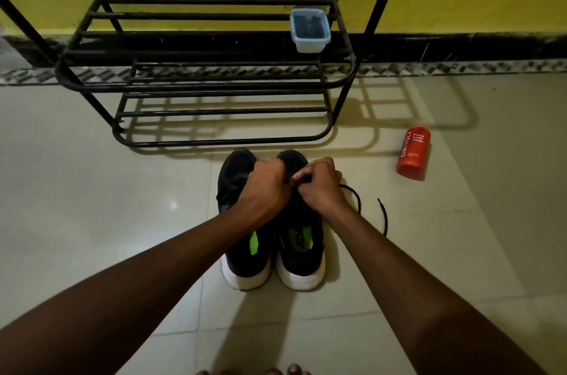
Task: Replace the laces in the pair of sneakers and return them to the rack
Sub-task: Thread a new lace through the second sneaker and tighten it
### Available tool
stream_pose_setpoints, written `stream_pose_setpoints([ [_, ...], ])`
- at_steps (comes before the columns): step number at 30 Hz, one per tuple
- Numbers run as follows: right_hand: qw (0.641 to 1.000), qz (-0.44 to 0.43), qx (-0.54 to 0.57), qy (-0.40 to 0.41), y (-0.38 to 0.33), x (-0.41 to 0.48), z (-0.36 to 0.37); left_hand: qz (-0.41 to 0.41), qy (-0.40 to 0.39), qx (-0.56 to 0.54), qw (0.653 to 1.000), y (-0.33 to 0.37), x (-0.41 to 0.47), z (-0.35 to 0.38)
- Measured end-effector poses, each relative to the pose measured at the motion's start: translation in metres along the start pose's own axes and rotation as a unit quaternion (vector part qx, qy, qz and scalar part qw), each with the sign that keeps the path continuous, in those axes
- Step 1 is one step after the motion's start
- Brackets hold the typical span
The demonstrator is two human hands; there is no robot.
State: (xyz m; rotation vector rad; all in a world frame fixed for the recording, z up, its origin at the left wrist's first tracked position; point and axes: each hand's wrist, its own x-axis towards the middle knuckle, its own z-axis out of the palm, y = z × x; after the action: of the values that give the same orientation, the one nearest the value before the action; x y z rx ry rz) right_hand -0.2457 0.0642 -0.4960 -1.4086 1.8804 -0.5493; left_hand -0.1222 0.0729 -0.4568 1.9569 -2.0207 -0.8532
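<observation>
Pinching the black lace point(386, 219) over the right sneaker point(302, 255), the right hand point(319, 184) kept its fingers curled, while the lace's loose end lay on the floor point(92, 190) beside it. The left hand point(267, 187) gripped that sneaker's upper. Both sneakers stood together near the rack point(214, 143).

Dim, yellowish light from upper L: black metal tube shoe rack point(196, 87) throws a soft barred shadow to the R across glossy pale floor tiles point(92, 190). Small glare spot on tiles at L. Corners dark; wide-angle bends rack bars. Centre sharp, edges softer.
</observation>
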Motion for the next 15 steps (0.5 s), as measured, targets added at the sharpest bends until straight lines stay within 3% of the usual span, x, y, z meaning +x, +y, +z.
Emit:
stream_pose_setpoints([
  [5, 0.999, 0.026, -0.019, 0.036, -0.007, -0.003, 0.007, 0.002, 0.013, -0.008, 1.0, 0.0, -0.003, 0.0],
  [10, 0.988, 0.088, 0.095, 0.083, 0.004, -0.002, 0.03, -0.008, 0.026, -0.024, 0.999, -0.007, -0.004, 0.003],
  [15, 0.992, 0.08, 0.091, 0.037, 0.024, 0.015, 0.041, -0.03, 0.034, -0.038, 0.998, -0.018, 0.006, 0.005],
])
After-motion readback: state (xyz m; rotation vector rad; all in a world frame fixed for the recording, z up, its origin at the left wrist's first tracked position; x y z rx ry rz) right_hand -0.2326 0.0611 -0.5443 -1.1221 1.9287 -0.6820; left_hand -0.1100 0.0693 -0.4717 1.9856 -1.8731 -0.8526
